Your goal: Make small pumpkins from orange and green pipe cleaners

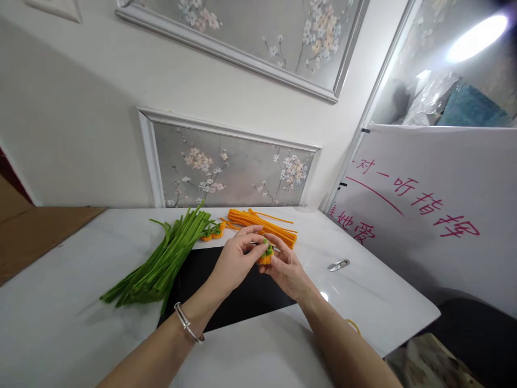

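Both hands meet above a black mat [242,302] on the white table. Between them is a small orange and green piece [265,260] that looks made of fuzzy craft stems. My right hand [288,269] grips its orange edge between thumb and fingers. With thumb and fingertips pinched together, my left hand [238,256] works at the green part on top. The fingers hide much of the piece. Behind the hands lie a bundle of orange pipe cleaners [262,223] and several orange and green pieces [213,231]. A large bundle of green pipe cleaners [161,264] lies to the left.
Small thread snips [338,264] lie on the white table [355,302] to the right. A yellow loop [353,325] is beside my right forearm. Cardboard [40,231] sits at the table's left edge. A white board with red writing [424,210] stands on the right; the wall is behind.
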Demonstrator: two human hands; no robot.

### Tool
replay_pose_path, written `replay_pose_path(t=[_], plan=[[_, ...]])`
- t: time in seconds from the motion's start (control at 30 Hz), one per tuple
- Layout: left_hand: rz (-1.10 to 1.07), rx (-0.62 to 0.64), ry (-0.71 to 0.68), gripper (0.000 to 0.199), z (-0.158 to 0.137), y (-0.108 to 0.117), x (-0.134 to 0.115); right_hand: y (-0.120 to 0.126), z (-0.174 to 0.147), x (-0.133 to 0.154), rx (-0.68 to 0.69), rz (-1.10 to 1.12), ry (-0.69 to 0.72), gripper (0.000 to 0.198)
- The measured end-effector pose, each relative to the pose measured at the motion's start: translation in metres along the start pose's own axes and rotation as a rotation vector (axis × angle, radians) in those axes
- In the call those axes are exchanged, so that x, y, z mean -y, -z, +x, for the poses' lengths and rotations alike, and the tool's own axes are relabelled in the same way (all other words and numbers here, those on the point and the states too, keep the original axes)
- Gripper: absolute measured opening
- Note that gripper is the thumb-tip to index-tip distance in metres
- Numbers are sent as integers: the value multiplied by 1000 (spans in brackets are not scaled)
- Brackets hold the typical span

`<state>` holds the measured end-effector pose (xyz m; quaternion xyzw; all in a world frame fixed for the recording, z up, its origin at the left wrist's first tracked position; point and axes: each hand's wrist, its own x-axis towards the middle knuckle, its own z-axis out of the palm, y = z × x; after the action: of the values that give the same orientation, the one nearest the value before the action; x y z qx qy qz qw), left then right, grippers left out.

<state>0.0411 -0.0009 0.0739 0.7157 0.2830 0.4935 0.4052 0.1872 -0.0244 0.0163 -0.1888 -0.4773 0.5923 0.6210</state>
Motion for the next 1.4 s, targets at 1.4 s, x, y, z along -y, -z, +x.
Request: replay_pose_path(t=[1.4], plan=[[-85,-1,201,18,7,11,12,7,7,1,-81,133,-116,31]])
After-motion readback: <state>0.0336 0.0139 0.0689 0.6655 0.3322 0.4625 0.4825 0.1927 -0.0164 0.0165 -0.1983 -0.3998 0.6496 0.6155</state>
